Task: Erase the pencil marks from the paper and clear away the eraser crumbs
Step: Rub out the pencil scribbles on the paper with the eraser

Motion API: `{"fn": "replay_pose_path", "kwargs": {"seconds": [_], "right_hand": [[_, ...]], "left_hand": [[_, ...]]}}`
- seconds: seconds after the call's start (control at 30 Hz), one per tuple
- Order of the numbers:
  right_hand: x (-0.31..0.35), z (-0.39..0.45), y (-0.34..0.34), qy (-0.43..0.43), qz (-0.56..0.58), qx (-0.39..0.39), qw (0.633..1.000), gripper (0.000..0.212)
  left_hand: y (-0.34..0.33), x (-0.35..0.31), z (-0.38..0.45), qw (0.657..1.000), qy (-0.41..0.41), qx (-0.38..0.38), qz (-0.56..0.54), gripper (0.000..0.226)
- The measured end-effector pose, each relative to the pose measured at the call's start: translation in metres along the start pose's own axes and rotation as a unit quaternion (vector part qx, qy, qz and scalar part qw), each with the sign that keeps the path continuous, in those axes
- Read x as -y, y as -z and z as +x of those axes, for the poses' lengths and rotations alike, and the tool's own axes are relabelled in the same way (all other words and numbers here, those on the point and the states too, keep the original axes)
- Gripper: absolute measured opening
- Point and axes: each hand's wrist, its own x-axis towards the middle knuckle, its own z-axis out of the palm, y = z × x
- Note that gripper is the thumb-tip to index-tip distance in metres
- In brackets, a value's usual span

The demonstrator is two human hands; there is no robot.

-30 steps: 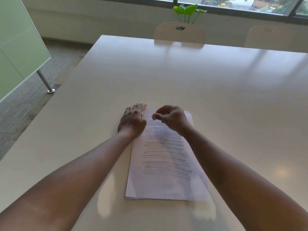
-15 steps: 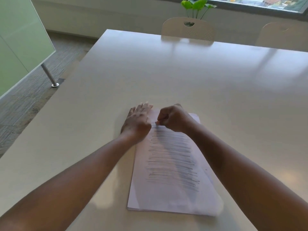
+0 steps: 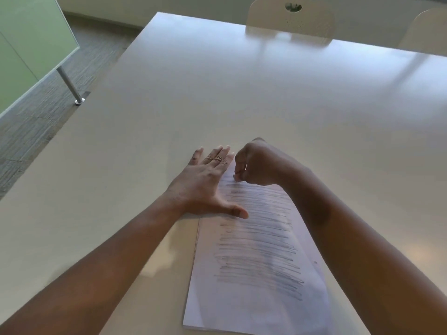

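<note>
Flat on the table [image 3: 169,117] lies the paper [image 3: 256,274], its pencil marks [image 3: 261,247] mostly uncleared. At the paper's far left corner the left hand [image 3: 205,184] presses down, fingers spread. Beside it, the right hand [image 3: 258,165] is curled tight at the paper's top edge; whatever it pinches is hidden.

The table [image 3: 242,93] looks smooth and faintly glossy, the paper [image 3: 254,305] matt, the floor [image 3: 36,131] rough-textured carpet.

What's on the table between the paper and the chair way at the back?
Nothing. In the head view, the table is bare and shiny from the far edge of the paper to the chair; only the chair's reflection shows there.
</note>
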Motion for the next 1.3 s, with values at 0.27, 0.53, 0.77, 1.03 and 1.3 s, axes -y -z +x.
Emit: {"fn": "replay_pose_path", "kwargs": {"seconds": [0.27,0.53,0.77,1.03,1.3], "right_hand": [[-0.008,0.007,-0.008,0.073,0.015,-0.061,0.995,0.009],[-0.020,-0.003,-0.029,0.240,0.062,-0.117,0.962,0.009],[-0.017,-0.011,-0.037,0.259,0.098,-0.105,0.955,0.007],[-0.012,-0.008,-0.047,0.263,0.119,-0.147,0.946,0.008],[-0.021,-0.003,-0.046,0.221,0.133,-0.206,0.944,0.006]], "left_hand": [[-0.001,-0.002,0.002,0.999,0.007,0.012,0.033,0.153],[-0.001,-0.003,0.001,1.000,0.014,-0.004,0.012,0.156],[0.001,-0.006,0.001,1.000,0.011,-0.003,0.010,0.157],[0.001,-0.006,0.001,1.000,0.018,-0.010,-0.004,0.160],[0.002,-0.007,0.001,1.000,0.025,-0.008,0.002,0.157]]}}
